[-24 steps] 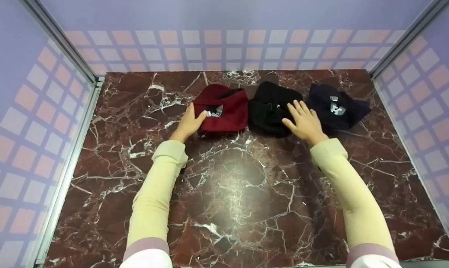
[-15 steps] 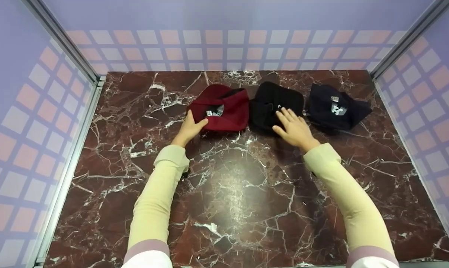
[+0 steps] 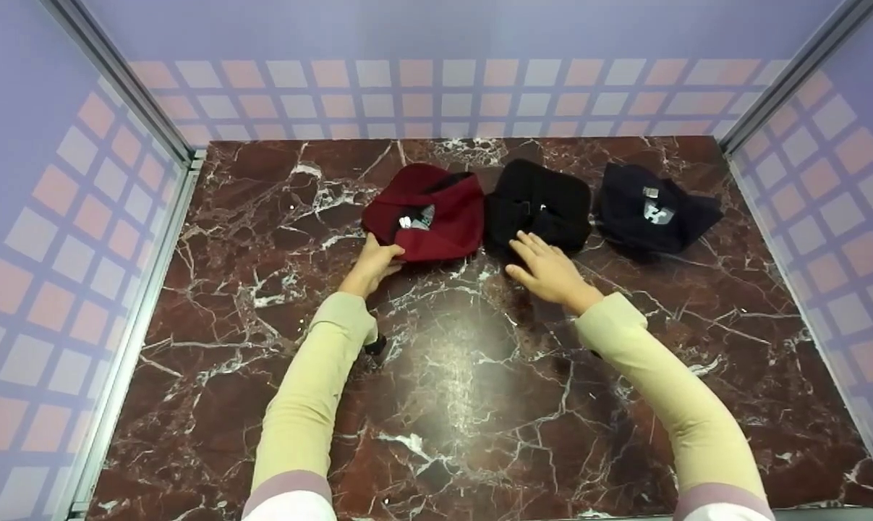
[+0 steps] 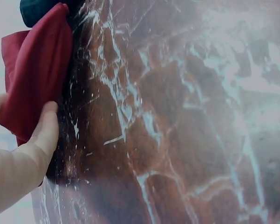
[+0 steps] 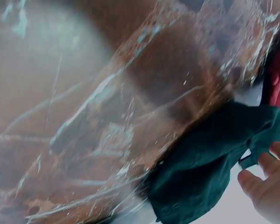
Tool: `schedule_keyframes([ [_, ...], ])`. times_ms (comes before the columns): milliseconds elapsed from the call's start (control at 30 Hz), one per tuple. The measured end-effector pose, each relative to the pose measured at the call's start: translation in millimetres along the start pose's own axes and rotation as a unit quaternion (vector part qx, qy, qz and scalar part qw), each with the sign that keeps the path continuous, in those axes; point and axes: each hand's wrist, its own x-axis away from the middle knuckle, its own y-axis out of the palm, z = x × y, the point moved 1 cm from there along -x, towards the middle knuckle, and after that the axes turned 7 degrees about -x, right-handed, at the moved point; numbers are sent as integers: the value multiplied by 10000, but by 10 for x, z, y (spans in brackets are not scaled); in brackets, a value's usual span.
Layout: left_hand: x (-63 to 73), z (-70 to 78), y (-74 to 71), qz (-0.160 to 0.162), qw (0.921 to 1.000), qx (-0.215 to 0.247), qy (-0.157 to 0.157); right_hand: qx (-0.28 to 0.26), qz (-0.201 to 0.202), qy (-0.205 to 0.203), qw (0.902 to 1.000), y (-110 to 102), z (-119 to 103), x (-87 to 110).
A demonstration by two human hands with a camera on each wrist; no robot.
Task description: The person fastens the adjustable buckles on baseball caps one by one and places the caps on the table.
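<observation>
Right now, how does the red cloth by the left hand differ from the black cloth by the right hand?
The red folded cloth is dark red with a pale label showing in its fold; the black folded cloth is black, with no label I can make out. The left hand pinches the red cloth's near corner; the right hand has straight fingers at the black cloth's near edge. Both lie folded side by side on the marble table.

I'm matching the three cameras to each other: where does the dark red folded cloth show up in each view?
Head: the dark red cloth lies upper middle, leftmost of three, with the left hand at its near left corner.
Left wrist: the cloth is at the upper left edge, the thumb against it.
Right wrist: only a red sliver at the right edge.
Shared landmark: the black cloth beside it, which looks dark green in the wrist views.
</observation>
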Motion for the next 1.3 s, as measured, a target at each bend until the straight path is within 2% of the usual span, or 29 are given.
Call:
schedule_keyframes([
  [67,-546,-358,-155,62,9999,115,66,-22,33,-88,10000,23,-36,9],
  [100,-917,-586,-258,116,9998,116,120,-20,54,-129,9999,35,-52,14],
  [133,-1196,-760,-343,174,9997,90,161,-16,62,-167,9998,45,-65,19],
  [167,-1296,-834,-389,189,9996,151,157,-17,68,-204,9998,55,-80,25],
  [233,-1249,-828,-417,200,9996,46,184,-51,36,-242,9997,71,-106,37],
  [267,-1169,-784,-415,202,9996,-54,184,-70,15,-263,9996,77,-118,45],
  [333,-685,-495,-349,207,9995,-214,44,-154,-60,-240,9996,91,-142,57],
  [400,-484,-399,-351,173,9987,-463,110,-286,-122,-227,9993,105,-166,67],
  [433,-467,-400,-371,163,9981,-576,127,-352,-150,-216,9990,111,-176,71],
  [500,-573,-497,-461,123,9980,-622,72,-484,-249,-164,9984,124,-192,78],
  [533,-861,-697,-551,130,9976,-672,102,-559,-292,-144,9979,132,-199,79],
  [600,-1222,-968,-718,36,9972,-716,222,-726,-379,-98,9966,143,-211,83],
  [633,-1337,-1050,-771,26,9969,-768,179,-821,-420,-69,9957,146,-217,86],
  [667,-1411,-1114,-817,-14,9965,-818,171,-940,-450,-51,9945,151,-223,87],
  [733,-1400,-1134,-847,-83,9953,-941,223,-1233,-465,-24,9913,159,-238,89],
  [800,-1102,-964,-772,-171,9930,-1140,263,-1556,-490,-25,9866,165,-254,96],
  [833,-755,-749,-674,-189,9919,-1243,171,-1723,-495,-15,9838,169,-260,99],
  [933,-151,-369,-464,-235,9864,-1626,-43,-2160,-495,-1,9751,191,-270,105],
  [1000,-7,-303,-423,-341,9842,-1738,-8,-2393,-474,12,9698,211,-269,105],
  [1033,-29,-331,-434,-375,9840,-1742,-30,-2495,-448,31,9673,220,-268,104],
  [1067,-215,-458,-487,-398,9839,-1741,-32,-2583,-423,42,9651,227,-268,104],
  [1133,-470,-669,-606,-611,9855,-1572,190,-2771,-380,70,9601,234,-269,104],
  [1200,-685,-832,-682,-678,9857,-1526,220,-2953,-338,91,9548,238,-272,103],
  [1233,-721,-857,-688,-707,9844,-1592,233,-3068,-324,117,9512,240,-273,103],
  [1267,-526,-738,-635,-751,9835,-1631,241,-3193,-314,134,9471,239,-275,102],
  [1300,-429,-675,-590,-754,9817,-1731,240,-3323,-309,142,9426,238,-279,101],
])
